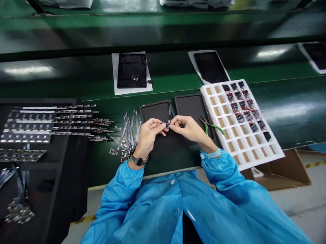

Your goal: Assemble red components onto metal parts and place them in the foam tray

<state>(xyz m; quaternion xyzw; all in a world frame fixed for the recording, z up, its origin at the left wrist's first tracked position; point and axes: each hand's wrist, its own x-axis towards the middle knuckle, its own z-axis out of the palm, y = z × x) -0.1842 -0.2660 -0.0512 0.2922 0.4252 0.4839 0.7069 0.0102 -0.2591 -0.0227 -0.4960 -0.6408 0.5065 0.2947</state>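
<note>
Between my two hands is a small circuit board [167, 125] with a flat ribbon cable [169, 112] standing up from it. My left hand [149, 133] pinches its left end between thumb and fingers. At the right end, my right hand [187, 128] closes its fingertips on the same board. Both hands are above a black tray [161, 145]; a second black tray [190, 102] lies beside it, partly behind my right hand. Left of my left hand is a pile of similar boards with ribbon cables [129, 132]. Green-handled pliers [211, 125] rest just right of my right hand.
A white compartment tray [239, 142] at the right holds several black parts with red wires. Black tablet-like panels [131, 71] lie on white sheets along the back. At the left, a black table [69, 155] carries strips of boards. An open cardboard box [286, 170] is below right.
</note>
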